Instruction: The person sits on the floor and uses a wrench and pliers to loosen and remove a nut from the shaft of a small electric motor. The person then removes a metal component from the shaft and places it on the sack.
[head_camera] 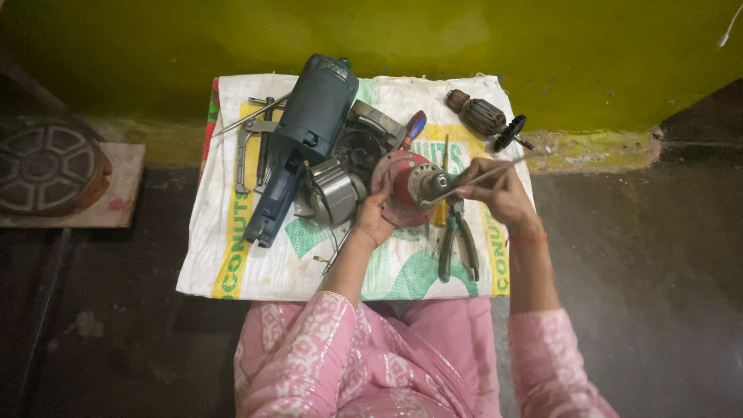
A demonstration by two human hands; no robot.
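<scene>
Tool stripped: body (pixel 302 147), stator (pixel 334 195) and armature (pixel 481 116) lie apart on the sack (pixel 255 267). Left hand (pixel 375 220) clamps the red housing (pixel 406 186) mid-sack; right hand (pixel 499 190) pinches a thin rod (pixel 495 172) at its bearing. Reassembly not evident.

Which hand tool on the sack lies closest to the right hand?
The green-handled pliers, directly under the right hand; the red-and-blue-handled screwdriver and the metal puller lie farther left.
</scene>
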